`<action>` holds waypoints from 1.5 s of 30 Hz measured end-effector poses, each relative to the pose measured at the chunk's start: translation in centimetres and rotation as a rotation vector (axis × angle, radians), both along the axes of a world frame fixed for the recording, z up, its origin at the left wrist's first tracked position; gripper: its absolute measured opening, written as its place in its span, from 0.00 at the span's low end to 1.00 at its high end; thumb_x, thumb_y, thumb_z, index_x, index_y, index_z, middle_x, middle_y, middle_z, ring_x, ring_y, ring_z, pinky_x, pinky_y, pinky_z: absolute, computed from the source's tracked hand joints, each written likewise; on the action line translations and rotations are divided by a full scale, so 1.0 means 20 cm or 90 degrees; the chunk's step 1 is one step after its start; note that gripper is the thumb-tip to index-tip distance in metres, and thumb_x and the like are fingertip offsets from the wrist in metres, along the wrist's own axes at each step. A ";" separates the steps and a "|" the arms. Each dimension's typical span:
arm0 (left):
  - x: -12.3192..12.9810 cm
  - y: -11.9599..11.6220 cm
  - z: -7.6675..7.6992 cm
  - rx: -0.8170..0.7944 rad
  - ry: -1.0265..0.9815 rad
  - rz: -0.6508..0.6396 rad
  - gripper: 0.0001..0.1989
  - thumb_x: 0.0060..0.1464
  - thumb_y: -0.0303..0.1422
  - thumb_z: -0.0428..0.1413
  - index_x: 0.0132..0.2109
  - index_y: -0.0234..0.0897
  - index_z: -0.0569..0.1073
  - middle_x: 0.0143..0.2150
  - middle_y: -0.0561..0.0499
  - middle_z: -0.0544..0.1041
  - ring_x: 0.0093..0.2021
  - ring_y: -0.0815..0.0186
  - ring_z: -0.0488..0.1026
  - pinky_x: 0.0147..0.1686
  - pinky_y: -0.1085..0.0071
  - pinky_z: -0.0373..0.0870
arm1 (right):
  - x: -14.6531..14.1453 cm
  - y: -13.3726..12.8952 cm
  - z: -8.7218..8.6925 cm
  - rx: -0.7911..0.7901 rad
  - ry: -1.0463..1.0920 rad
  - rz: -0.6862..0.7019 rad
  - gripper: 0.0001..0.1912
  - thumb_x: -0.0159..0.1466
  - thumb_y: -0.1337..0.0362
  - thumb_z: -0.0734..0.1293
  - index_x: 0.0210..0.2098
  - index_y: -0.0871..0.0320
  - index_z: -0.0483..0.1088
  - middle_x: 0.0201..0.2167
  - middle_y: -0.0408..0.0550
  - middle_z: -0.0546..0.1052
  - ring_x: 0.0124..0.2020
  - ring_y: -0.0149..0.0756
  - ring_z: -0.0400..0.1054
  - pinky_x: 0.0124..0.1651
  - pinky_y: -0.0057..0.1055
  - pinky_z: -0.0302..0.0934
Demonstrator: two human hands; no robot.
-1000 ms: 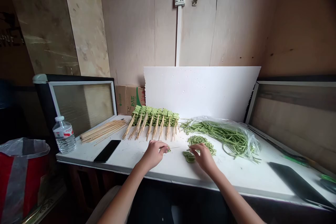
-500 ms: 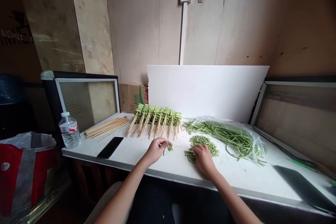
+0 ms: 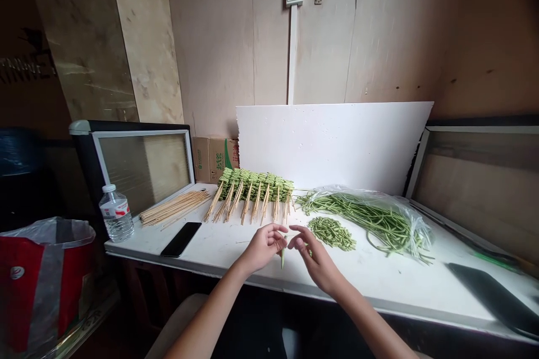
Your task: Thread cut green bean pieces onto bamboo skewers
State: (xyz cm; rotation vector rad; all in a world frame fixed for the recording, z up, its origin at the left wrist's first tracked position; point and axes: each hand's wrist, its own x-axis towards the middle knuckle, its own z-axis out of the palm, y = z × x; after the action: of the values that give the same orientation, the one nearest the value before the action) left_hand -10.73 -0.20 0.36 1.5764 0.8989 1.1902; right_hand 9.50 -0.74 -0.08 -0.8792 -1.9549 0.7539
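Observation:
My left hand (image 3: 264, 247) is closed in a pinch above the white table, on a thin bamboo skewer whose tip points to the right. A cut piece of green bean (image 3: 283, 258) hangs upright at its fingertips, between the two hands. Facing it, my right hand (image 3: 312, 255) has its fingers and thumb curled at the skewer tip; what they grip is hidden. Just behind my right hand lies a heap of short cut green bean pieces (image 3: 332, 232). Finished skewers of bean pieces (image 3: 256, 185) are stacked at the back, sticks toward me.
Bare skewers (image 3: 174, 207) lie at left, near a phone (image 3: 182, 239) and a water bottle (image 3: 117, 213). Long green beans (image 3: 370, 216) in a clear bag lie at right, with a dark flat object (image 3: 490, 297) nearer the edge. A white foam board (image 3: 332, 143) stands behind.
My right hand has left the cut bean pieces and moved left to meet my left hand. My left hand has shifted slightly right. The view has tilted a little.

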 end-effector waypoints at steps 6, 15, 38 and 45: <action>-0.02 0.03 -0.01 0.041 -0.053 0.071 0.22 0.54 0.44 0.68 0.49 0.33 0.75 0.37 0.48 0.78 0.36 0.63 0.81 0.42 0.63 0.77 | 0.01 -0.01 0.00 0.015 -0.065 0.020 0.22 0.70 0.47 0.66 0.58 0.51 0.70 0.41 0.49 0.80 0.40 0.42 0.75 0.40 0.36 0.67; -0.02 0.01 0.02 0.023 -0.055 0.070 0.20 0.51 0.42 0.70 0.42 0.32 0.76 0.35 0.44 0.84 0.40 0.56 0.83 0.47 0.59 0.78 | 0.04 0.03 0.02 0.144 -0.021 -0.100 0.15 0.70 0.50 0.67 0.43 0.52 0.79 0.35 0.51 0.80 0.37 0.44 0.74 0.34 0.37 0.67; 0.07 -0.12 0.10 0.072 0.090 0.043 0.17 0.57 0.43 0.64 0.45 0.33 0.83 0.37 0.44 0.82 0.32 0.64 0.75 0.38 0.66 0.73 | 0.02 -0.01 0.04 0.306 -0.022 -0.048 0.05 0.73 0.66 0.63 0.42 0.52 0.71 0.34 0.48 0.74 0.37 0.41 0.64 0.37 0.36 0.61; 0.07 -0.19 0.16 0.150 0.229 0.060 0.17 0.66 0.38 0.54 0.32 0.36 0.80 0.29 0.50 0.76 0.34 0.64 0.73 0.38 0.70 0.68 | 0.03 -0.04 0.07 0.356 -0.011 -0.054 0.07 0.71 0.69 0.65 0.43 0.51 0.73 0.34 0.48 0.74 0.37 0.42 0.64 0.39 0.37 0.60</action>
State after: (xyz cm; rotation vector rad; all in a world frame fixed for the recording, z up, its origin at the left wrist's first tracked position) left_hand -9.37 -3.95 3.64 2.0015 1.1028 1.1274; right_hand 10.04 -1.56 1.30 -0.6176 -1.9799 0.1276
